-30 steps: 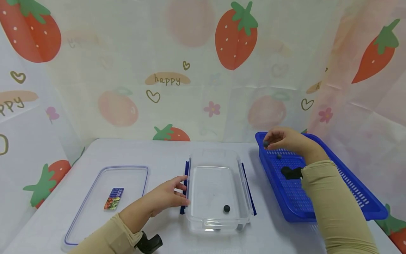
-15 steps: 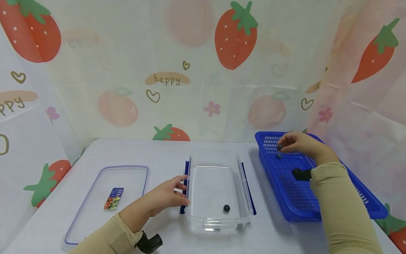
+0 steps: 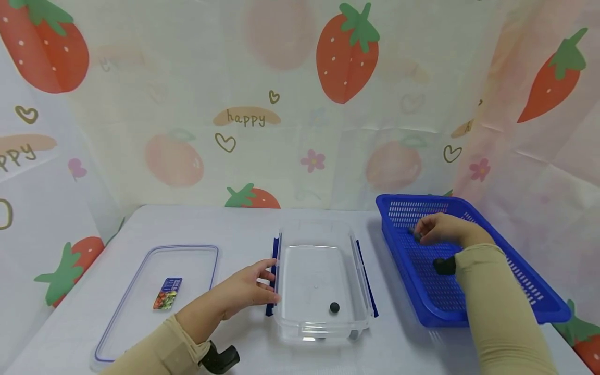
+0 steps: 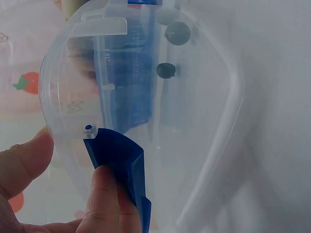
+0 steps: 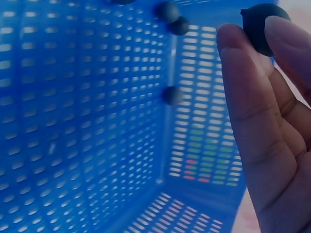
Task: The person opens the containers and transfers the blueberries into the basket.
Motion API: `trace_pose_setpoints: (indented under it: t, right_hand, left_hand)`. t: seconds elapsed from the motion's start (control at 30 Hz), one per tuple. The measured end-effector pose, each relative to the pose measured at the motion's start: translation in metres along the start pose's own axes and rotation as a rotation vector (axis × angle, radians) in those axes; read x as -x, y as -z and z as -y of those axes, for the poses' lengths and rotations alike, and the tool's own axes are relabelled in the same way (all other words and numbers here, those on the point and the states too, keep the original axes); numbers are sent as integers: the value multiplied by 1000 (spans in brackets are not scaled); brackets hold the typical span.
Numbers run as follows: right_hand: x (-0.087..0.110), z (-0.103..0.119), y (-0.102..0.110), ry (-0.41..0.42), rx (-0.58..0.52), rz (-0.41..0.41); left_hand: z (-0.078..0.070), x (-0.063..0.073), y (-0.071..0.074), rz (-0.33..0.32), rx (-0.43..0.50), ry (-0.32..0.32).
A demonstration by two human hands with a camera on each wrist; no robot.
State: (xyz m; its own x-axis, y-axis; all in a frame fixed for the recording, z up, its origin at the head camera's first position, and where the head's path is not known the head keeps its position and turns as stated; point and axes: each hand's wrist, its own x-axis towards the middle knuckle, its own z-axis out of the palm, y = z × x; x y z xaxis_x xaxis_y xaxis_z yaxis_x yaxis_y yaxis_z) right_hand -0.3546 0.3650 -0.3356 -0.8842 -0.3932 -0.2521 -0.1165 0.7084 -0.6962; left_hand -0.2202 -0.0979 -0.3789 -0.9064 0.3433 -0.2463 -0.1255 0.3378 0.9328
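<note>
In the head view my right hand [image 3: 442, 229] is down inside the blue perforated basket [image 3: 422, 307]. Its thumb and fingertips pinch a dark blueberry [image 5: 260, 29], plain in the right wrist view. Other blueberries [image 5: 171, 95] lie in the basket, one of them [image 3: 410, 230] just beside my fingers. My left hand [image 3: 246, 291] holds the left side of a lidless clear plastic box [image 3: 323, 250]. Thumb and fingers are at its rim and its blue side latch [image 4: 119, 155]. A few blueberries lie in the box, one [image 3: 334, 307] near its front; others show blurred through its wall.
A clear lid [image 3: 147, 265] with a blue seal and a fruit label [image 3: 167, 293] lies on the white table left of the box. Behind the table hangs a strawberry-print cloth [image 3: 300, 156]. The basket stands to the right of the box.
The right hand, with the blueberry between its fingers, has moved from over the basket's far left rim rightward, then lower into the basket. The left hand and box have stayed put.
</note>
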Motion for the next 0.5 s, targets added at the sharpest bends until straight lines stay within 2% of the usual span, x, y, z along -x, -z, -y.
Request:
trace_pose_setpoints:
  t: [0.23, 0.5]
  right_hand:
    - [1, -7, -5, -89, -89, 85]
    - [0, -14, -5, -95, -164, 169]
  left_hand:
    - [0, 0, -1, 0, -4, -2]
    - [0, 0, -1, -8, 5, 6]
